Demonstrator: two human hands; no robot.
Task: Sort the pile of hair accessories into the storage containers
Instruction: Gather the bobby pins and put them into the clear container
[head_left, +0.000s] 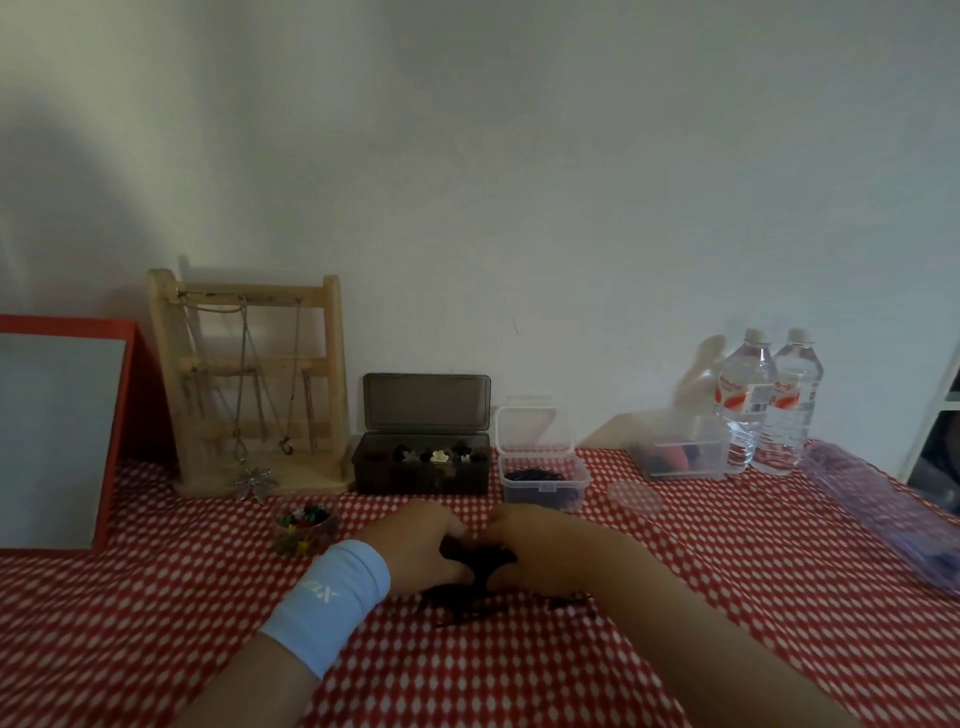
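A: Where is the pile?
B: The dark hair accessories (470, 561) lie on the desk (727, 597), between the two hands.
A: And the grip?
B: Narrow. The left hand (421, 551) and right hand (540, 556) both curl round the same dark clump, knuckles nearly touching. Behind them stand the dark box (421, 470) and the clear box (543, 480), lids up.

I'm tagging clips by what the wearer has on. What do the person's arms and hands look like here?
The left hand and right hand are bare, with no gloves or rings that I can make out. A wide light blue wristband with small white lettering sits on the left wrist. The right forearm has no sleeve in view.
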